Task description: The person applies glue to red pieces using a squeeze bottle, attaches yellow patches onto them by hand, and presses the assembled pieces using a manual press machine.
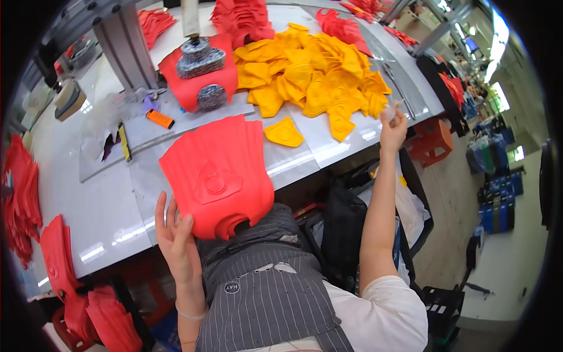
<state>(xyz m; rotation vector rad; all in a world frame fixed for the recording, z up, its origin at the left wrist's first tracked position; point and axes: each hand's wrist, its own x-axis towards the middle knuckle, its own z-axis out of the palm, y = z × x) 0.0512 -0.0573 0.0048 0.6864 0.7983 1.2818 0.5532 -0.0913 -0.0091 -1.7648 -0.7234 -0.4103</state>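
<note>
A stack of red moulded rubber-like pieces (215, 186), each with a round raised ring, lies at the table's near edge in front of me. My left hand (180, 242) is beside the stack's lower left side, fingers stretched apart, the thumb at its edge. Stretched out to the far right, my right hand (394, 130) pinches a small whitish translucent piece (392, 111). Close to that hand spreads a heap of yellow moulded pieces (316, 73). One single yellow piece (284, 132) lies apart, between the heap and the red stack.
A post-mounted pad with a speckled dark block (200, 57) stands over a red piece (176, 73). An orange lighter (159, 119) and a yellow cutter (124, 142) lie on a grey board (94, 164). More red pieces (57, 249) hang at left. An orange stool (431, 142) stands right.
</note>
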